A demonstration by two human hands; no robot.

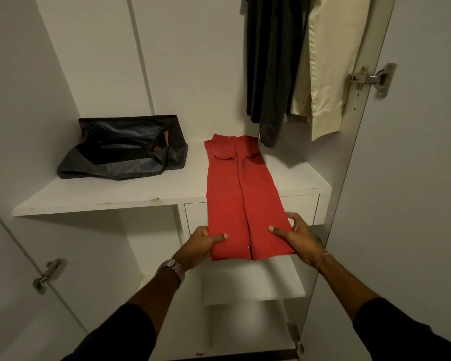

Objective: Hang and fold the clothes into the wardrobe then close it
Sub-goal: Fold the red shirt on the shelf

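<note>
A white laminate wardrobe stands open, its broad white shelf [110,196] running across the middle of the view with a drawer front just below the right part.

On the right half of that shelf lies the long, narrowly folded red cloth garment [241,194], its far end with the collar resting on the board and its near end hanging out past the shelf edge. The left hand [205,243] pinches the near left corner, thumb on top and fingers beneath; the right hand [296,237] holds the near right corner the same way. Both grips are narrow and closed on the fabric.

Above and behind it, a dark grey garment [268,74] and a cream garment [328,66] hang from somewhere above the frame, so the hanging part looks at least begun. To the left on the same shelf sits a slumped black fabric bag [125,149], well apart from the red piece.

By my judgement the red garment needs one more fold, bringing the held end up toward the collar, and then settling fully on the shelf. The right door [414,178] with its metal hinge [372,79] stands open; closing is not yet done.
</note>
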